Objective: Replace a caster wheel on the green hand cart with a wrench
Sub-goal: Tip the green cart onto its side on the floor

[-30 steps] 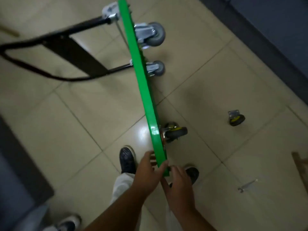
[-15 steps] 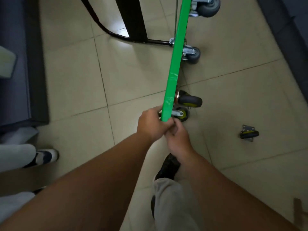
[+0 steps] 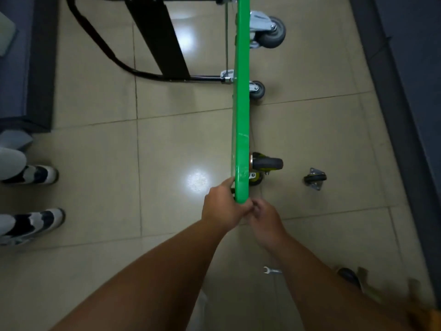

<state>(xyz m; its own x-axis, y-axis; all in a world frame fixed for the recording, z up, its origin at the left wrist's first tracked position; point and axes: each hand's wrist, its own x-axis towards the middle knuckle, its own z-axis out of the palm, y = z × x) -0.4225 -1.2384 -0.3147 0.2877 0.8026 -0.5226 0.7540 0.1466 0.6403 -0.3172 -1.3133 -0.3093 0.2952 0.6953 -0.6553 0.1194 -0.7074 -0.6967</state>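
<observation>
The green hand cart [image 3: 241, 115] stands on its side, seen edge-on, its black handle [image 3: 157, 37] lying to the left. Two grey casters [image 3: 272, 32] [image 3: 257, 90] sit at the far end. Two black-and-yellow casters [image 3: 267, 163] [image 3: 255, 179] sit at the near end. My left hand [image 3: 222, 207] grips the near end of the green deck. My right hand [image 3: 266, 220] is right beside it, fingers curled at the same corner. A loose caster [image 3: 315, 179] lies on the floor to the right. A small wrench [image 3: 270, 270] lies by my right forearm, partly hidden.
Another person's two shoes [image 3: 35, 174] [image 3: 31, 223] stand at the left edge. Dark furniture [image 3: 26, 68] lines the left side and a dark wall base [image 3: 405, 91] the right. My own shoe [image 3: 348, 275] shows at the lower right on the tiled floor.
The cart now runs straight up the view instead of slanting. Both hands have stayed at its near end. The wrench has come back into view.
</observation>
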